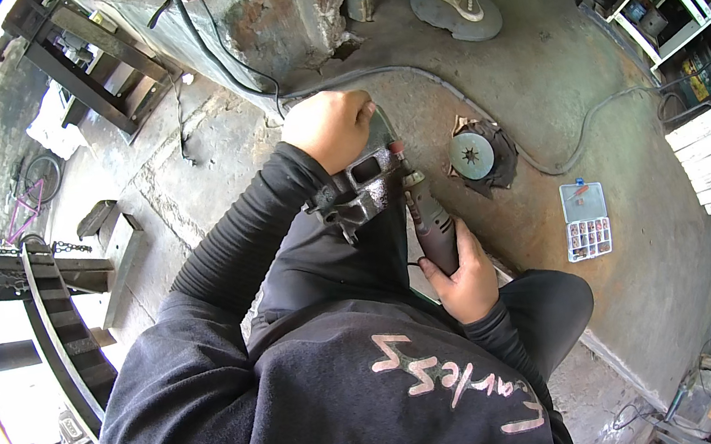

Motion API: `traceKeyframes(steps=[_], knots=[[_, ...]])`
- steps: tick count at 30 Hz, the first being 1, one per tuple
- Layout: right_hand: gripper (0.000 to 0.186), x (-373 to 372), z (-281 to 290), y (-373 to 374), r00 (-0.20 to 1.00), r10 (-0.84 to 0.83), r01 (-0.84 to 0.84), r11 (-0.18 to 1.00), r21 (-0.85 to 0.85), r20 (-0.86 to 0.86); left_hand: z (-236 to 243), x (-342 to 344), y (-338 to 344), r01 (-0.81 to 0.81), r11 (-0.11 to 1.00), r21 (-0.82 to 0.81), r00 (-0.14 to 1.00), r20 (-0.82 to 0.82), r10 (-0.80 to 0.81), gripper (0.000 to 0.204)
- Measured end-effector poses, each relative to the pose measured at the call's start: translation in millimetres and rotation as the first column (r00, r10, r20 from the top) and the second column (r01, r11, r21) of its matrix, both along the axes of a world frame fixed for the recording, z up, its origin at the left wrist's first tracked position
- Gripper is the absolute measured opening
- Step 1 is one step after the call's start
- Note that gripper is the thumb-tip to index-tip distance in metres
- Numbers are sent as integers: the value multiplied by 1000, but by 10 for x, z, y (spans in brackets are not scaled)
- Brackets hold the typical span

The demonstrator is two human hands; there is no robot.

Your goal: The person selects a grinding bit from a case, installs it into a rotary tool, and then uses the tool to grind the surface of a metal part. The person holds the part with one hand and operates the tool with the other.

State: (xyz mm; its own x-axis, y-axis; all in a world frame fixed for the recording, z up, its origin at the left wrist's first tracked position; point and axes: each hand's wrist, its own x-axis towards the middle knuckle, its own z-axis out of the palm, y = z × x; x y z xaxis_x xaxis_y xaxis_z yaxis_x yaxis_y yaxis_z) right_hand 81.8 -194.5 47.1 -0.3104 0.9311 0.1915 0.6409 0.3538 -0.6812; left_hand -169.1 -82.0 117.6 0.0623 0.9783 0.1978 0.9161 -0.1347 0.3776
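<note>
My left hand point(329, 130) is closed on the far end of a grey cast-metal part point(363, 198), which has rectangular openings and lies over my thigh. In my right hand point(468, 279) is a dark handheld rotary tool point(437, 233), its nose pointing away from me. A small reddish bit point(397, 147) sits at the tool's tip, right beside the casting's edge; whether the two touch, I cannot tell. My left fingertips are partly hidden behind the hand.
A pedestal fan point(462, 7) stands ahead on the concrete floor. Right of my hands are a round metal disc point(472, 156) on a dark cloth and an open compartment case point(588, 226) of small bits. A long cable point(446, 87) crosses the floor. A chunky concrete block point(273, 24) stands ahead.
</note>
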Motion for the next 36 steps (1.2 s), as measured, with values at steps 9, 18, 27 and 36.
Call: traceKeyframes(steps=[9, 18, 27, 36], knots=[[75, 15, -27, -23, 999, 46, -46, 998, 32, 9, -30, -2, 3, -6, 1000, 25, 1000, 0, 6, 23], [75, 15, -29, -26, 999, 51, -51, 999, -8, -15, -28, -10, 0, 0, 999, 32, 1000, 5, 0, 23], [75, 33, -36, -43, 999, 45, -45, 998, -34, -4, -15, -18, -2, 3, 1000, 20, 1000, 5, -4, 24], [75, 42, -37, -60, 998, 69, -69, 996, -48, -8, -9, -15, -1, -11, 1000, 5, 1000, 4, 11, 24]])
